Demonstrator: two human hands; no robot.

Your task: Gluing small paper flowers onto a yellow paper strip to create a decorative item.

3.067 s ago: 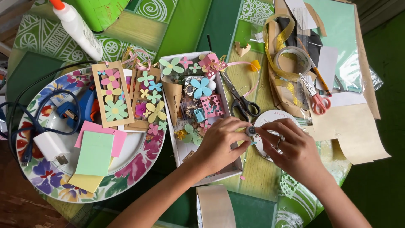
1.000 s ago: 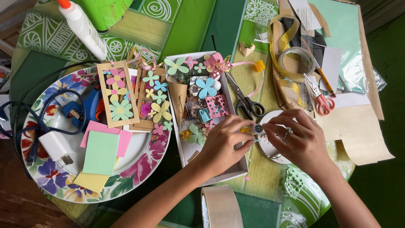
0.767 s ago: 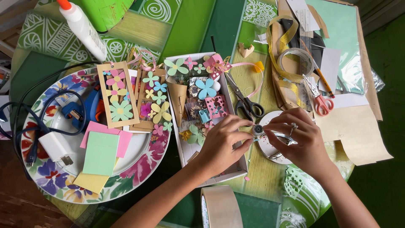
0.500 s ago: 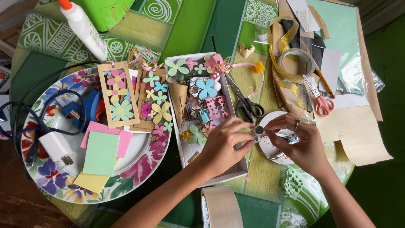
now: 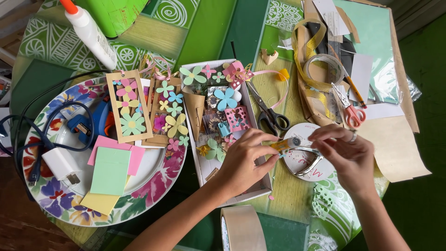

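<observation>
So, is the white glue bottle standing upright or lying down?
Lying down: the glue bottle rests on its side on the green mat, orange cap pointing to the upper left.

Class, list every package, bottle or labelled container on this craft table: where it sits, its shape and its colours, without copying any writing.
White plastic glue bottle with orange cap: top left, lying tilted.
Shallow white cardboard box: centre, rectangular, holding paper flowers.
Round white disc with red lettering: under both hands.
Beige tape roll: bottom edge.
</observation>
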